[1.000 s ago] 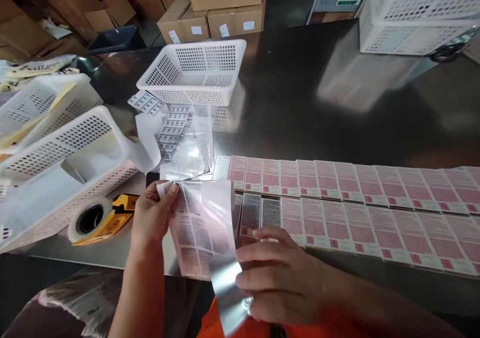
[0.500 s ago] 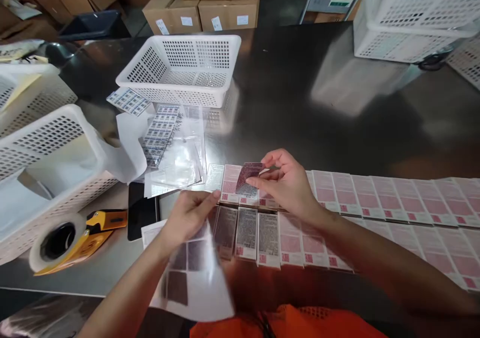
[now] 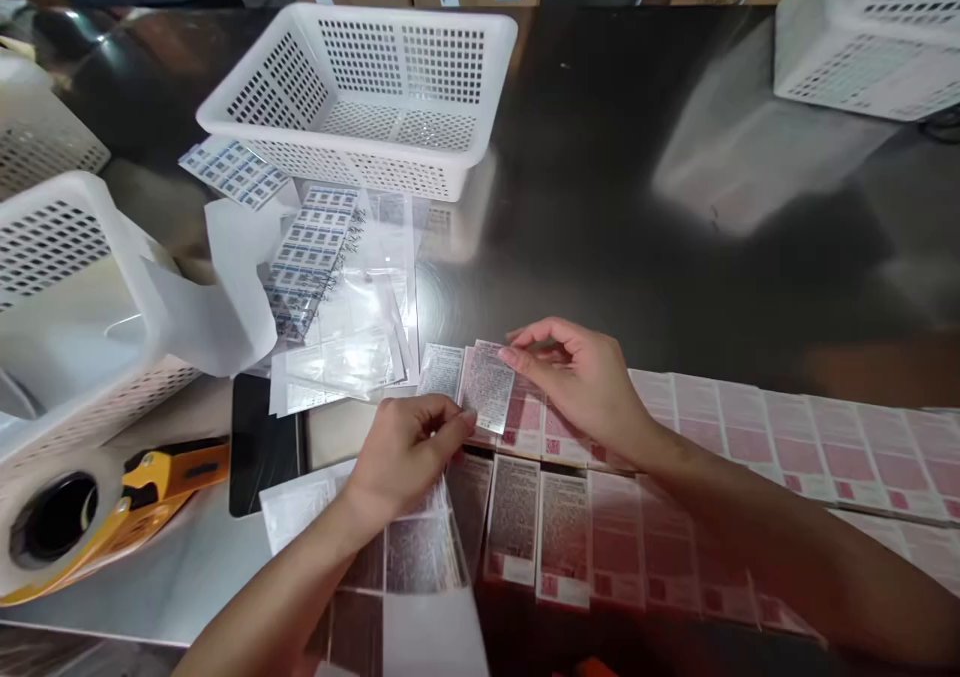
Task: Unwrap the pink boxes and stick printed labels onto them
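Both hands pinch one label (image 3: 487,387): R hand (image 3: 581,382) top edge, L hand (image 3: 409,447) lower corner, aligning over pink carton row (image 3: 750,427); label sheet (image 3: 420,557) beneath L wrist.

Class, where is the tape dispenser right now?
In the head view, the tape dispenser lies at the table's near-left edge, just below a white basket and left of the left hand.

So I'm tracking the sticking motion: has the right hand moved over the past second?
Yes. The right hand went from the near table edge up to the far row of pink boxes.
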The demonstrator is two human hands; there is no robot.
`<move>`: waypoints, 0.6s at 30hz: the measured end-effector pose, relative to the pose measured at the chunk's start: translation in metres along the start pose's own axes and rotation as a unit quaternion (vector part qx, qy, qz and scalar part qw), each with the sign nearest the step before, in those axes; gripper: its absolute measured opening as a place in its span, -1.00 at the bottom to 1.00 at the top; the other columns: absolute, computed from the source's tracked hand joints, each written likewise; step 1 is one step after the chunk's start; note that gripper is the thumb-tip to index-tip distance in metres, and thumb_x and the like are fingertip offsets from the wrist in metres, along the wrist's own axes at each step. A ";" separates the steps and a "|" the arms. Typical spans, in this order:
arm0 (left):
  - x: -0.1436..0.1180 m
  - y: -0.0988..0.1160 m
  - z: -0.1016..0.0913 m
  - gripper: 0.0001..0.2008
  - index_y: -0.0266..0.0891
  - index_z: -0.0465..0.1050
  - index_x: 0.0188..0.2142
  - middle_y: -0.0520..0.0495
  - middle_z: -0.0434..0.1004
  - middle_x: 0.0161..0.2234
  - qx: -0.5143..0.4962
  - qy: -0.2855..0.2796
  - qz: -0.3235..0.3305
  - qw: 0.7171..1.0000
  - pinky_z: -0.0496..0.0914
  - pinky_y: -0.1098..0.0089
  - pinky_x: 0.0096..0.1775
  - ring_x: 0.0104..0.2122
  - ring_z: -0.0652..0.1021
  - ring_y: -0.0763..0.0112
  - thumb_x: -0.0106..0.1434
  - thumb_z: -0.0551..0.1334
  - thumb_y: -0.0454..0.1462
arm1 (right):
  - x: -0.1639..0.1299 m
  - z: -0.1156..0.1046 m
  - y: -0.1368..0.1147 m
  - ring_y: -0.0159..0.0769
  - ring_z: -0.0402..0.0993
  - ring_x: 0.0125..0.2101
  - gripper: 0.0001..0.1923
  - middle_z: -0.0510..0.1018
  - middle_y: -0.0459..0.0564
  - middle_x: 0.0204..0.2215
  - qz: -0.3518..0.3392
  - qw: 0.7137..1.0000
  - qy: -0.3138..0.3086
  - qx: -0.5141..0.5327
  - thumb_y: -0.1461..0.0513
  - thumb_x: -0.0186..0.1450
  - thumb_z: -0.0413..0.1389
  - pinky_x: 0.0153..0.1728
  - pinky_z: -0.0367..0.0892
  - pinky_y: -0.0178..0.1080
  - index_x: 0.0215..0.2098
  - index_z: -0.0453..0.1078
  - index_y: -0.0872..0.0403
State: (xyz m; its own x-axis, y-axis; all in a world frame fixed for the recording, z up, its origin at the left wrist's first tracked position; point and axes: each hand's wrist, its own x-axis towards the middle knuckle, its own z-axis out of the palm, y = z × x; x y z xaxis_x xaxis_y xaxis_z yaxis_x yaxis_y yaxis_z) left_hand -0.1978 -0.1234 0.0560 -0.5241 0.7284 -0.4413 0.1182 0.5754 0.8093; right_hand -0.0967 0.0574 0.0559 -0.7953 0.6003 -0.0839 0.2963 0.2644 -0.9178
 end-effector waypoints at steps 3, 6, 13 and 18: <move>0.003 0.000 0.000 -0.54 -0.23 0.37 -0.58 0.09 0.27 -0.65 0.039 -0.019 -0.027 0.999 0.09 0.41 -0.48 -0.58 0.26 0.51 0.29 0.13 0.03 | 0.012 0.000 0.003 -0.37 0.49 -0.50 -0.81 0.62 -0.09 -0.43 -0.002 0.998 -0.028 -0.063 0.08 0.21 0.30 -0.44 0.34 -0.30 -0.40 0.56 0.03; 0.006 0.001 0.000 -0.50 -0.22 0.29 -0.62 0.08 0.22 -0.68 0.109 -0.017 -0.033 0.993 0.03 0.38 -0.48 -0.60 0.24 0.50 0.34 0.05 0.02 | 0.018 0.003 0.008 -0.38 0.47 -0.53 -0.83 0.60 -0.12 -0.51 0.019 0.995 -0.044 -0.083 0.11 0.21 0.30 -0.45 0.32 -0.30 -0.43 0.57 0.03; 0.012 0.004 -0.001 -0.55 -0.20 0.30 -0.60 -0.01 0.39 -0.63 0.183 -0.050 -0.053 0.980 0.01 0.33 -0.44 -0.58 0.31 0.42 0.37 -0.01 -0.08 | 0.019 0.007 0.018 -0.43 0.38 -0.59 -0.84 0.55 -0.16 -0.56 0.003 0.989 -0.029 -0.146 0.12 0.22 0.29 -0.49 0.27 -0.33 -0.46 0.57 -0.01; 0.014 0.003 -0.002 -0.52 -0.18 0.29 -0.60 -0.02 0.37 -0.64 0.197 -0.071 -0.070 0.975 0.00 0.32 -0.44 -0.59 0.32 0.39 0.37 -0.04 -0.03 | 0.019 0.009 0.017 -0.42 0.36 -0.60 -0.79 0.52 -0.15 -0.57 -0.018 0.984 -0.021 -0.175 0.09 0.24 0.27 -0.53 0.24 -0.32 -0.50 0.53 -0.01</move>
State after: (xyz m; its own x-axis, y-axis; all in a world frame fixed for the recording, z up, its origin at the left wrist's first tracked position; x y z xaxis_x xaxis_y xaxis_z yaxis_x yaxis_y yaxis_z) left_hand -0.2063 -0.1124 0.0529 -0.4388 0.6611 -0.6086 0.3833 0.7503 0.5386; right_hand -0.1116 0.0660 0.0355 -0.8282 0.5551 -0.0765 0.4253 0.5339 -0.7308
